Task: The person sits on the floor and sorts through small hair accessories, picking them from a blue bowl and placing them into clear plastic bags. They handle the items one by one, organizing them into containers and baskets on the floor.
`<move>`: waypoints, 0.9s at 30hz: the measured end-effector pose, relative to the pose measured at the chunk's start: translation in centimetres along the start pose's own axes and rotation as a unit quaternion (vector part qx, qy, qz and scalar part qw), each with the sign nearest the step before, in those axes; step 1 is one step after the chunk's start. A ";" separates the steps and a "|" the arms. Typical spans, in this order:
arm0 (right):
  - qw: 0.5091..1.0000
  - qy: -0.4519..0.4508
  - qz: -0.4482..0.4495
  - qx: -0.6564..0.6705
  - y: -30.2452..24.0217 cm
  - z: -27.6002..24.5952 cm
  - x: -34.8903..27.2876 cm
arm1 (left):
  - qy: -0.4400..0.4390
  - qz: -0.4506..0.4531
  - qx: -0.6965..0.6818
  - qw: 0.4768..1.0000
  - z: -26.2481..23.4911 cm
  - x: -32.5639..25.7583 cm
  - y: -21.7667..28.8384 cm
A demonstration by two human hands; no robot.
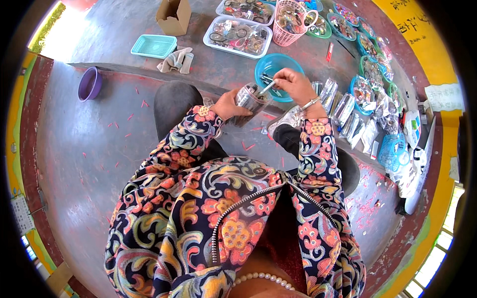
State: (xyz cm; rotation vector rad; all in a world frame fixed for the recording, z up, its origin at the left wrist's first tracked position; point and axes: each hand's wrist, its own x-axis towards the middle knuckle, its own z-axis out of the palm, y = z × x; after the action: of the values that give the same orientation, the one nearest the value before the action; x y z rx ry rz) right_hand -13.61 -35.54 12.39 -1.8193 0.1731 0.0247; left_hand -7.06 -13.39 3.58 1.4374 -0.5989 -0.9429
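Observation:
My left hand (229, 105) is wrapped round a clear plastic jar (252, 101), which is tilted and holds several slim items. Over the jar's mouth, my right hand (294, 85) pinches a slim pale pen-like stick (267, 88), its lower end at the rim. I cannot make out its exact kind. Just beyond both hands stands a round blue basin (279, 62) with several dark, slim pieces in it; my right hand hides part of its near side.
Packed plastic bags (343, 109) lie right of my hands. Beyond stand a white tray of hair ties (238, 37), a pink basket (288, 25) and small filled baskets (370, 69). To the left are a teal tray (153, 45), a cloth (176, 60), a cardboard box (174, 16) and a purple basin (90, 84).

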 end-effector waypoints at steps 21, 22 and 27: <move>0.824 0.283 0.161 0.463 8.7 -7.5 -0.6 | 0.017 0.010 -0.118 0.993 -0.1 -0.2 0.1; 0.825 0.284 0.163 0.460 8.9 -7.6 -0.5 | 0.019 0.009 -0.120 0.993 -0.1 -0.1 -0.1; 0.827 0.302 0.172 0.442 11.0 -6.6 -0.3 | 0.024 -0.005 -0.119 0.993 0.1 -0.3 0.5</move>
State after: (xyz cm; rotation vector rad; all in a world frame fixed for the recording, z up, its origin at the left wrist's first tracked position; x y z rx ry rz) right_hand -15.83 -44.52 3.48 -0.7888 0.8214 -0.3343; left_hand -7.27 -13.24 4.14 1.2458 -0.4289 -0.9518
